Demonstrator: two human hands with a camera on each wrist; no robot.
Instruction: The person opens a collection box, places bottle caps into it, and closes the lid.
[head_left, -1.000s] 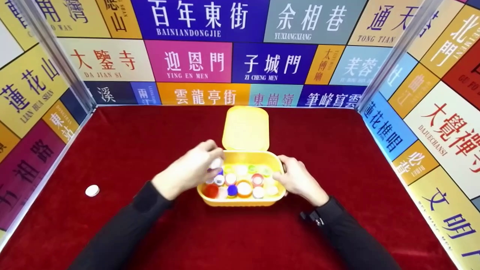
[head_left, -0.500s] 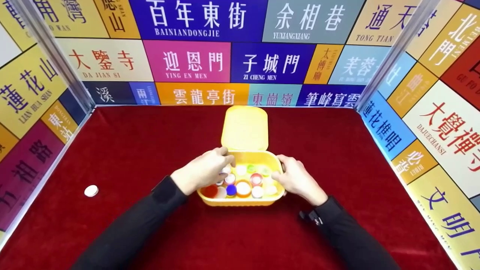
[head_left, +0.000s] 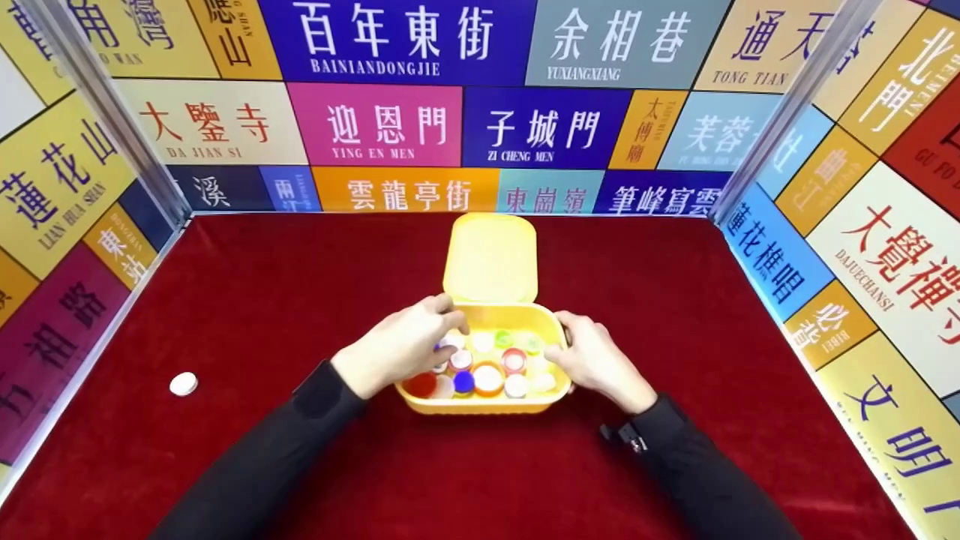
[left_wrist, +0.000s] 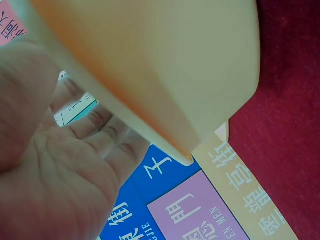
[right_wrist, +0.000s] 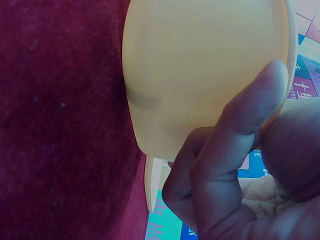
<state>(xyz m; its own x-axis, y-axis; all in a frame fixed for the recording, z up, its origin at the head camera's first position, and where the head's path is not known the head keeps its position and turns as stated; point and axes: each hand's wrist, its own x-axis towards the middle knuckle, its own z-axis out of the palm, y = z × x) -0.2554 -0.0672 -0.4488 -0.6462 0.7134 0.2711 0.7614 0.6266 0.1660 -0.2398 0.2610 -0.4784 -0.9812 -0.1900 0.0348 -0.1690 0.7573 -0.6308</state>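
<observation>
A yellow plastic box (head_left: 480, 407) with its lid (head_left: 491, 259) laid back stands on the red cloth, holding several coloured bottle caps (head_left: 489, 379). My left hand (head_left: 397, 341) reaches over the box's left end, fingers bent down among the caps. A whitish cap lies at its fingertips; whether they pinch it is unclear. In the left wrist view the box wall (left_wrist: 200, 65) hides those fingertips. My right hand (head_left: 600, 360) grips the box's right rim, thumb on the inside. From the right wrist, fingers (right_wrist: 215, 170) press the outer wall (right_wrist: 200, 75).
One white cap (head_left: 183, 384) lies apart on the red cloth (head_left: 315, 255) at the left. Printed panels (head_left: 375, 124) with Chinese characters wall in the back and both sides of the table, joined by metal corner posts (head_left: 795, 112).
My left hand, holding a white cap a second ago, has moved right and lower into the box, then stayed nearly still. The right hand keeps its grip on the rim.
</observation>
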